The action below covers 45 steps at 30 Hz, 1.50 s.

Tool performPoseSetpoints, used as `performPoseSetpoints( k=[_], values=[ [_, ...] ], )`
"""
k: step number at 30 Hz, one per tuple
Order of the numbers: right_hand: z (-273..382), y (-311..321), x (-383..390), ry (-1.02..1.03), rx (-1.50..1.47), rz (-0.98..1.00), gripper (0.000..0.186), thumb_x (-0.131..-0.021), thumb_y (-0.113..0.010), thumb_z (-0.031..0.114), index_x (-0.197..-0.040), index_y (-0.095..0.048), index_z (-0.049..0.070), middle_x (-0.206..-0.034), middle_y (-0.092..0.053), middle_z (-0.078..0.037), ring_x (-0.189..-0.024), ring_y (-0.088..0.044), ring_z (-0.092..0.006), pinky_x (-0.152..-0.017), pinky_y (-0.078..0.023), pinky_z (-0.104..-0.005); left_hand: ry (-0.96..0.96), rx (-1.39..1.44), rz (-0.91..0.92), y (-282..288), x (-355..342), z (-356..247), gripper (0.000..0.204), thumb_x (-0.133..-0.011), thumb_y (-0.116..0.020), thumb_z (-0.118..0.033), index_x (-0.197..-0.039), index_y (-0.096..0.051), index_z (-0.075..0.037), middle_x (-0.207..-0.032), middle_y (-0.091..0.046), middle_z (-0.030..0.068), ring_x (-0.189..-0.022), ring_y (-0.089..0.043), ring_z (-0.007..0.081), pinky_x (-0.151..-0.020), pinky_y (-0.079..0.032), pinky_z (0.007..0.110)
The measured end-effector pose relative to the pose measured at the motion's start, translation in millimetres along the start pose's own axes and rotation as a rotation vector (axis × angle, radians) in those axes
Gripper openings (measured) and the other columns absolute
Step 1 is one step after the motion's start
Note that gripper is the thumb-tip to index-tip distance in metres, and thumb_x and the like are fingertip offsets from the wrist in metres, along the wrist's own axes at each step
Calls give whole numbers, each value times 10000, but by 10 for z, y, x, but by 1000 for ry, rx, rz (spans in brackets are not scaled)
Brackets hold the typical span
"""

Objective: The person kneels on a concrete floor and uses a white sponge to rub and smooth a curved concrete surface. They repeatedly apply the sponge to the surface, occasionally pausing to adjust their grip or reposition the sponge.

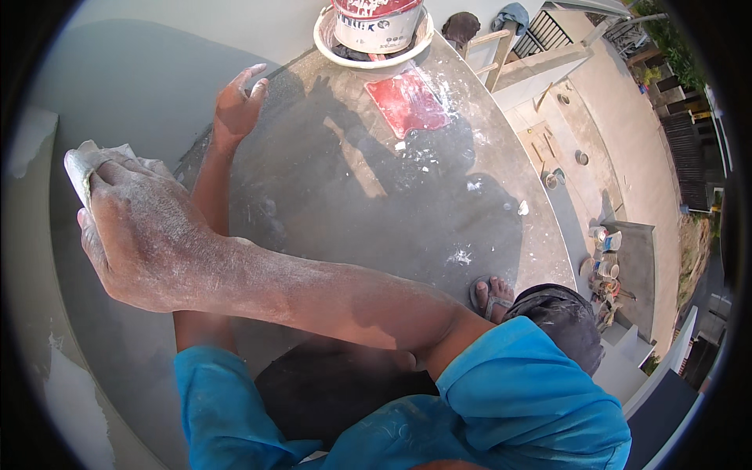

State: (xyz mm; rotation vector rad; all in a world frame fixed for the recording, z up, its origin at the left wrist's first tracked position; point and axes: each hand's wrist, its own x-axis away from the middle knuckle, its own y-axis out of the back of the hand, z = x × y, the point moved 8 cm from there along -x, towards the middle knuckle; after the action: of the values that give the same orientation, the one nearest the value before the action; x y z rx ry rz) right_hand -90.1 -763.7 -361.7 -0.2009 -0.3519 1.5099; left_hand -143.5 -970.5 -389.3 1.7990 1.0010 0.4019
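My right arm reaches across to the left, and my right hand [145,235], coated in white dust, is closed on a folded, dusty white sheet [78,174]. Whether it is sandpaper or cloth I cannot tell. The sheet is held up at the pale wall [141,86]; whether it touches the wall is not clear. Farther off, my left hand [237,103] is empty, raised near the foot of the wall with thumb and fingers apart. Its forearm passes behind the right one.
A white and red paint bucket [376,31] stands in a white basin [319,39]. A red sheet [409,102] and white crumbs lie on the grey ledge [345,227] where I crouch. At right the ledge drops to a lower yard [638,157] with several buckets [607,270]. White patches [74,392] mark the wall.
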Motion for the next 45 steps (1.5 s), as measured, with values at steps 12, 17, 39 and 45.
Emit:
performPoseSetpoints(
  k=[12, 17, 39, 45],
  values=[
    [-33, -757, -124, -50, 15, 96, 590, -1044, -389, 148, -1558, -191, -64, -1498, -369, -341, -1382, -429, -391, -1134, -386, -533, 513, 220, -132, 668, 995, 1391, 476, -1026, -564, -300, -1461, -509, -115, -1379, -609, 164, -1134, -651, 236, -999, -504, 440],
    [-4, -940, -178, -62, -9, 250, 589, -1046, -390, 148, -1560, -189, -61, -1496, -371, -344, -1378, -434, -390, -1132, -391, -529, 696, 275, -247, 943, 1737, 1456, 479, -1035, -556, -277, -1487, -485, -132, -1368, -623, 140, -1067, -689, 209, -961, -529, 417],
    [1084, -1251, -25, 73, -291, 559, 590, -1034, -362, 86, -1563, -162, -78, -1623, -247, -256, -1522, -233, -369, -1242, -224, -422, 865, 363, -1590, 2570, 3742, -1183, 1057, -949, -359, -790, -1556, -125, 43, -1466, -452, 269, -1315, -488, 356, -1104, -363, 476],
    [1268, -1477, 441, 293, -223, 698, 615, -993, -440, 86, -1529, -215, -116, -1560, -292, -312, -1441, -298, -475, -1184, -253, -495, 703, 225, -1466, 2739, 3934, -1162, 1002, -965, -342, -772, -1531, -161, 34, -1386, -536, 240, -1281, -513, 334, -1094, -379, 433]
  ],
)
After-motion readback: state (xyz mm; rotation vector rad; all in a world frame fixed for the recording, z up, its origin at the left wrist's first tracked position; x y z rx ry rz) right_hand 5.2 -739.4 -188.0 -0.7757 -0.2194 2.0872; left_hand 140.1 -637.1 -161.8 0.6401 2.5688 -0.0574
